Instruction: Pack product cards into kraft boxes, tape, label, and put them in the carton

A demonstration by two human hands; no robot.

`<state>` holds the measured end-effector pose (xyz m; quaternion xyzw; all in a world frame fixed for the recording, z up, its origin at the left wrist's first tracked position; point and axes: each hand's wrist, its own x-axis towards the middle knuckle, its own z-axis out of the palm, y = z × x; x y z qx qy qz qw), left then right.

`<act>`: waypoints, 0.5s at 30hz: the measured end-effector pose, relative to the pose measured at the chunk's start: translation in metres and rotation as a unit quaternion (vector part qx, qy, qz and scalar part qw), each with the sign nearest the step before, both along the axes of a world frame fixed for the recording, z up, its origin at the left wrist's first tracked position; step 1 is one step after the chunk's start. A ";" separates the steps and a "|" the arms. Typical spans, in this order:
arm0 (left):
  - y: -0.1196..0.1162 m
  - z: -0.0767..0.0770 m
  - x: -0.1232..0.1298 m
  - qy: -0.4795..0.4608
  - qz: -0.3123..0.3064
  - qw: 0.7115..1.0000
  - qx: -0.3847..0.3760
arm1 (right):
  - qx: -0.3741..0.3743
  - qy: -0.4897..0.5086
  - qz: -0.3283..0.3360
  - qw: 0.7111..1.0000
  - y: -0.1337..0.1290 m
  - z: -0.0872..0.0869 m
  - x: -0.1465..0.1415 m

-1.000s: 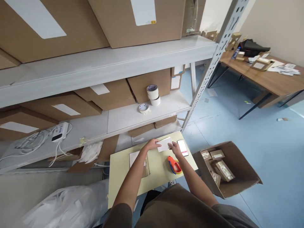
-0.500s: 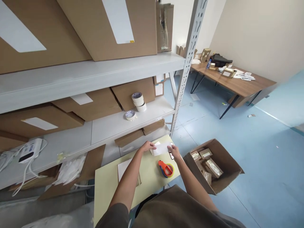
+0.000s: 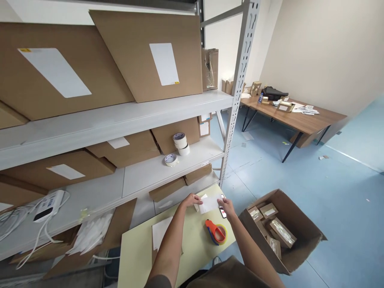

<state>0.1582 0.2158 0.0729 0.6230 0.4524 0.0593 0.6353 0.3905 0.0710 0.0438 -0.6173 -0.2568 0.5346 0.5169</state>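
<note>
Slip, white, paper-like, one [image 3: 209,204]: was stretched between two bare hands above the pale counter [image 3: 136,256]. A further pale edge showed behind it; whether this was a second slip could not be told.

Handling (judged): very light, thin and flexible, easily creased or torn, not notably slippery; best taken by opposite edges, without a hard pull.

Left hand, one [image 3: 193,200]: fingers were pinched closed on the slip's left end. Right hand, one [image 3: 226,207]: fingers were likewise pinched on its right end, with no other object seen in either grip.

Phone, one [image 3: 223,213]: lay just beside the right hand, partly hidden by it.

Tape dispenser, orange and blue, one [image 3: 213,229]: lay nearer the body, with one yellow-edged roll.

White sheet, one [image 3: 161,231]: lay partly under view of the left forearm.

Tape rolls, three: two stacked [image 3: 180,141], one beside them [image 3: 171,160], on the shelf [image 3: 144,176].

Carton, open, one [image 3: 300,210]: stood on the floor, holding at least four small boxes [image 3: 282,233].
</note>
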 end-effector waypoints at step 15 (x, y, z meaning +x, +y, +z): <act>-0.008 0.001 -0.019 -0.019 -0.023 1.000 0.003 | 0.029 -0.053 0.043 0.997 0.006 -0.006 -0.001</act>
